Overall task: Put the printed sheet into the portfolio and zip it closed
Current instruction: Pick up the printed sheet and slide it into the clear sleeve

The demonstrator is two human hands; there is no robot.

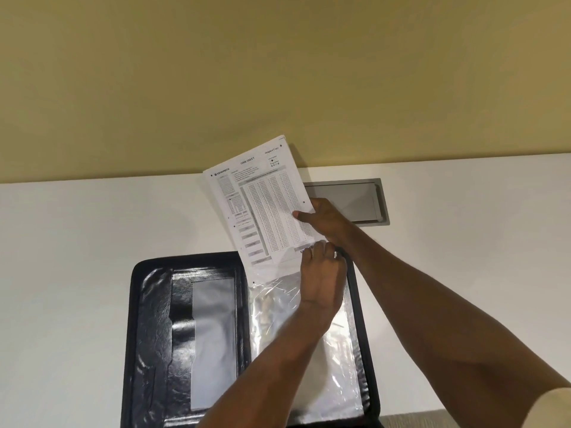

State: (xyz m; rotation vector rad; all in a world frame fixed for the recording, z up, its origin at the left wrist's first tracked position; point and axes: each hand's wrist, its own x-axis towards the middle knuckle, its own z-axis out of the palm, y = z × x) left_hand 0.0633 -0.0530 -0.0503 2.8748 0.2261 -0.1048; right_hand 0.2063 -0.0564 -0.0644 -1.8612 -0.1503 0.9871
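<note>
Printed sheet point(262, 208) pinched at its right edge by right hand point(324, 220), tilted above open black portfolio point(148, 319) near tabletop point(77, 257) front edge. Left hand point(321, 279) closed on clear sleeve point(340, 366) top beneath sheet's lower corner. White, dense grey grids.

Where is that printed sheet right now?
In the head view the printed sheet is at centre, tilted, held by the right hand above the open portfolio's right half, its lower edge at the clear sleeve near the left hand.
</note>
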